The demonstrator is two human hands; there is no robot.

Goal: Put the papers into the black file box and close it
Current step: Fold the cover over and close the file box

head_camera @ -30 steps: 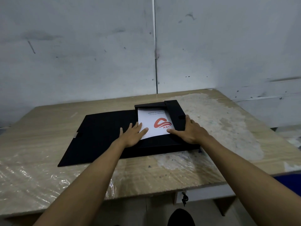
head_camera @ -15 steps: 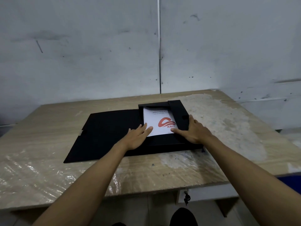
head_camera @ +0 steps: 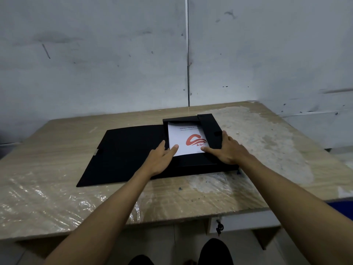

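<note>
The black file box (head_camera: 210, 129) lies open in the middle of the table, its wide lid (head_camera: 122, 150) folded flat out to the left. White papers (head_camera: 183, 136) with a red ABC logo lie inside the box tray. My left hand (head_camera: 162, 157) rests flat at the papers' near left corner, fingers apart, one fingertip on the sheet. My right hand (head_camera: 227, 150) lies flat over the box's right wall and near edge, its thumb touching the papers' near right corner. Neither hand grips anything.
The wooden table (head_camera: 57, 150) is partly covered with wrinkled clear plastic film (head_camera: 42, 203) at the near left. Grey walls stand close behind and to the right. A small key (head_camera: 219, 227) hangs under the table's front edge. My shoe (head_camera: 215, 251) shows below.
The hands stay on the papers and box; my left hand has slid slightly so fewer fingers rest on the sheet. The view has shifted a little.
</note>
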